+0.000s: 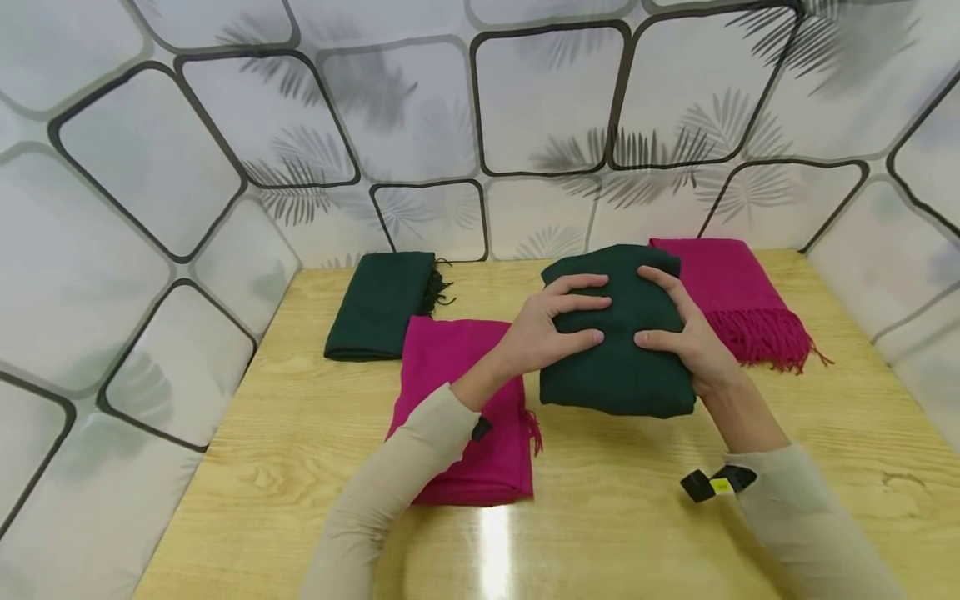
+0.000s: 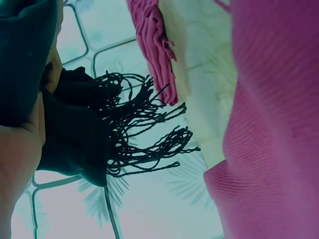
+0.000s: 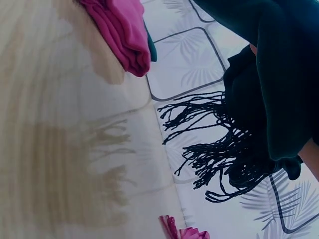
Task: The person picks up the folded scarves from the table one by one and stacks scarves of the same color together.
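Both hands hold a folded dark green scarf point(image 1: 617, 379) between them, over the middle of the table. My left hand point(image 1: 553, 325) grips its left side, with thumb and fingers spread across the upper face. On the opposite side, my right hand point(image 1: 690, 337) grips it the same way. In the wrist views the scarf's dark fringe point(image 2: 149, 129) dangles beneath it, above the tabletop. A folded magenta scarf point(image 1: 487, 467) lies under the left forearm. Behind the right hand is another magenta scarf point(image 1: 712, 275), its fringe toward the front.
A second dark green scarf point(image 1: 382, 304), folded flat, rests at the back left, touching the near magenta one. All of them lie on a light wooden table point(image 1: 300, 467). Patterned fabric walls point(image 1: 420, 108) enclose the back and sides.
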`<control>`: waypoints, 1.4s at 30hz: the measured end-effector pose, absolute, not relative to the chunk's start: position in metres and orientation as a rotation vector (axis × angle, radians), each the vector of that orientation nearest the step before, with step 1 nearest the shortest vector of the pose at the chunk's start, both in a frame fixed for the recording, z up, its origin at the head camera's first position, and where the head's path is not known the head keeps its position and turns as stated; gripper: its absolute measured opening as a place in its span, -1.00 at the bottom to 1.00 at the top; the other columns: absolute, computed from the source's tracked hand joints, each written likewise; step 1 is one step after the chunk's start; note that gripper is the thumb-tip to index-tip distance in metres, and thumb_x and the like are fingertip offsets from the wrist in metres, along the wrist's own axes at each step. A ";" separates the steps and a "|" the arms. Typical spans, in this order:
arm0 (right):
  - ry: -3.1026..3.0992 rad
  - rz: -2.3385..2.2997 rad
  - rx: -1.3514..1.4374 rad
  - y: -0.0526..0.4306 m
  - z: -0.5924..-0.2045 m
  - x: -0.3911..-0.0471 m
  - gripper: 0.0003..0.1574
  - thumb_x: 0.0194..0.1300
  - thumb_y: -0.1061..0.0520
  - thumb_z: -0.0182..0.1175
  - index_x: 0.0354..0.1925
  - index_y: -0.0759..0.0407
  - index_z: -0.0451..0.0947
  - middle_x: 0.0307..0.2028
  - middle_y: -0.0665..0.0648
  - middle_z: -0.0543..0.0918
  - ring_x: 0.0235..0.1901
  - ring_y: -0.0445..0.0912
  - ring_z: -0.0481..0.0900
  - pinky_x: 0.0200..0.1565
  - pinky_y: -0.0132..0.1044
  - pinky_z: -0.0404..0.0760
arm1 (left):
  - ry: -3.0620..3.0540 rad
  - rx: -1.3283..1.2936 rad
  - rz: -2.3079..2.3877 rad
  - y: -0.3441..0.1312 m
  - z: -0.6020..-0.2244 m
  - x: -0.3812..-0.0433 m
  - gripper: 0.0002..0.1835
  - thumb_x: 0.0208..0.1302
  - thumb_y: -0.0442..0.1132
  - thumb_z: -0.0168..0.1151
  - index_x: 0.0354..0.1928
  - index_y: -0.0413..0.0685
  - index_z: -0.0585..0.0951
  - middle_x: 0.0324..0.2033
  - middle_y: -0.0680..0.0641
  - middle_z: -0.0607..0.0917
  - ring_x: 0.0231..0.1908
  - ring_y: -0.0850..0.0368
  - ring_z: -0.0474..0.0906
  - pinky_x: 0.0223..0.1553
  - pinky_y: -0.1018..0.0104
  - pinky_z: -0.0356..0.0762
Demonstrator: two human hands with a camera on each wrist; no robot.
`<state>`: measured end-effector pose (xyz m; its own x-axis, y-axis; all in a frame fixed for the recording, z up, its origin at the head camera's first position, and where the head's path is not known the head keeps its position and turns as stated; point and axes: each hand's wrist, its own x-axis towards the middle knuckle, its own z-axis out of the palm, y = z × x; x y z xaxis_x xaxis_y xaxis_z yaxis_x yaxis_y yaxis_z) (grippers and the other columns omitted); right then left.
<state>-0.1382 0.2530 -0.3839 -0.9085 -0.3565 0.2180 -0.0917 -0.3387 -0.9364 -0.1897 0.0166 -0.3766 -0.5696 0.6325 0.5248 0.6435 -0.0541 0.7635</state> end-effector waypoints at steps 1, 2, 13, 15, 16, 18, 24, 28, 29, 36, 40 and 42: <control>1.695 -2.368 -0.587 0.253 -0.385 -0.137 -0.11 0.38 0.49 -0.02 0.50 -0.06 0.03 0.33 0.14 0.16 0.20 -0.08 0.44 -0.01 -0.23 0.66 | -2.168 -1.458 -1.729 0.016 -0.377 -0.188 -0.56 0.21 -0.42 0.38 0.15 -0.34 0.61 0.33 -0.21 0.41 0.36 0.14 0.24 0.25 0.35 0.41; 1.688 -2.367 -0.588 0.253 -0.386 -0.135 -0.11 0.38 0.50 -0.02 0.50 -0.07 0.02 0.33 0.14 0.16 0.20 -0.08 0.45 -0.01 -0.22 0.66 | -2.183 -1.463 -1.703 0.016 -0.378 -0.187 -0.56 0.21 -0.41 0.38 0.15 -0.32 0.61 0.34 -0.20 0.41 0.36 0.13 0.24 0.25 0.36 0.40; 1.563 -2.330 -0.527 0.253 -0.410 -0.133 -0.08 0.42 0.50 -0.09 0.55 -0.06 -0.11 0.32 0.11 0.20 0.12 -0.10 0.59 -0.04 -0.18 0.68 | -2.501 -1.468 -1.360 0.013 -0.390 -0.184 -0.60 0.33 -0.26 0.31 0.19 -0.17 0.60 0.38 -0.15 0.34 0.38 0.03 0.22 0.29 0.35 0.33; 1.564 -2.302 -0.443 0.253 -0.415 -0.137 -0.07 0.43 0.49 -0.08 0.55 -0.07 -0.13 0.31 0.10 0.23 0.09 -0.10 0.62 -0.06 -0.19 0.68 | -2.592 -1.463 -1.285 0.014 -0.394 -0.188 -0.61 0.36 -0.26 0.27 0.19 -0.16 0.58 0.39 -0.17 0.33 0.39 0.00 0.21 0.31 0.30 0.32; 1.568 -2.285 -0.394 0.253 -0.417 -0.138 -0.06 0.43 0.48 -0.07 0.55 -0.08 -0.14 0.30 0.10 0.24 0.07 -0.10 0.63 -0.07 -0.19 0.69 | -2.644 -1.460 -1.253 0.015 -0.396 -0.190 -0.62 0.38 -0.26 0.25 0.20 -0.16 0.57 0.39 -0.17 0.32 0.40 -0.01 0.21 0.32 0.27 0.32; 1.577 -2.249 -0.299 0.252 -0.423 -0.141 -0.05 0.43 0.46 -0.04 0.56 -0.10 -0.15 0.29 0.09 0.24 0.05 -0.10 0.64 -0.08 -0.20 0.69 | -2.748 -1.454 -1.201 0.017 -0.401 -0.194 -0.63 0.40 -0.26 0.21 0.21 -0.15 0.55 0.40 -0.18 0.30 0.41 -0.01 0.19 0.33 0.24 0.31; 1.621 -2.146 -0.160 0.250 -0.436 -0.141 0.00 0.41 0.42 0.03 0.56 -0.14 -0.19 0.36 0.13 0.13 0.04 -0.12 0.63 -0.07 -0.21 0.69 | -2.930 -1.487 -1.113 0.020 -0.413 -0.195 -0.62 0.43 -0.25 0.17 0.24 -0.15 0.52 0.40 -0.18 0.28 0.42 0.00 0.18 0.34 0.22 0.30; 1.647 -2.083 -0.097 0.249 -0.438 -0.134 0.04 0.40 0.38 0.08 0.57 -0.15 -0.20 0.38 0.16 0.11 0.02 -0.11 0.64 -0.07 -0.18 0.69 | -2.989 -1.526 -1.050 0.018 -0.417 -0.188 -0.59 0.42 -0.22 0.19 0.27 -0.12 0.51 0.41 -0.18 0.28 0.42 0.01 0.18 0.36 0.23 0.28; 1.656 -2.068 -0.084 0.249 -0.439 -0.132 0.04 0.40 0.37 0.09 0.57 -0.16 -0.20 0.38 0.17 0.12 0.02 -0.11 0.65 -0.07 -0.17 0.69 | -2.998 -1.540 -1.045 0.018 -0.418 -0.187 -0.58 0.42 -0.21 0.19 0.27 -0.12 0.51 0.41 -0.18 0.27 0.42 0.01 0.17 0.36 0.22 0.27; 1.687 -2.011 -0.076 0.250 -0.441 -0.117 0.03 0.40 0.34 0.12 0.57 -0.17 -0.16 0.43 0.25 0.07 0.04 -0.10 0.64 -0.04 -0.12 0.68 | -3.028 -1.639 -1.011 0.013 -0.420 -0.172 -0.51 0.39 -0.21 0.23 0.32 -0.09 0.45 0.44 -0.17 0.19 0.44 -0.01 0.14 0.36 0.22 0.27; 1.708 -1.982 -0.096 0.251 -0.439 -0.111 0.02 0.38 0.34 0.14 0.56 -0.18 -0.13 0.42 0.30 0.08 0.02 -0.05 0.66 -0.05 -0.10 0.68 | -3.065 -1.700 -0.938 0.012 -0.419 -0.165 -0.45 0.39 -0.20 0.24 0.37 -0.09 0.38 0.48 -0.18 0.11 0.46 -0.01 0.09 0.37 0.23 0.24; 1.737 -1.956 -0.105 0.250 -0.438 -0.108 0.03 0.36 0.34 0.16 0.55 -0.16 -0.13 0.43 0.33 0.08 0.01 -0.04 0.66 -0.05 -0.11 0.68 | -3.089 -1.729 -0.892 0.012 -0.419 -0.163 -0.42 0.39 -0.20 0.24 0.39 -0.08 0.34 0.50 -0.17 0.06 0.48 0.00 0.06 0.38 0.26 0.22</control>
<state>-0.1080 0.2502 -0.4385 -0.8631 -0.4229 -0.2762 0.3241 -0.0442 -0.9450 -0.1628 0.0119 -0.4186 -0.4529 0.8697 -0.1960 0.6316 0.4682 0.6180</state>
